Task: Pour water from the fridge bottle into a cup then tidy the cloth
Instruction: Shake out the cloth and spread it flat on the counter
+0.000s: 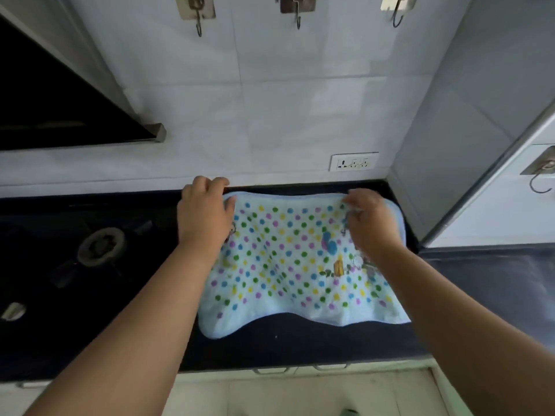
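Both hands (204, 211) (368, 223) pinch cloth (294, 265) beside burner (100, 246).

White tiled wall (270, 109) filled the upper centre of the frame, with three metal hooks (198, 16) along the top edge. Socket plate (353, 161) sat low on the wall, right of centre. Black chimney hood (60, 100) slanted across upper left. Dark countertop (285, 346) ran across the middle; gas burner (100, 246) at left. Pale cabinet (510, 205) at right carried another hook. Drawer handles (271, 370) showed below the counter edge. Light was dim and even.
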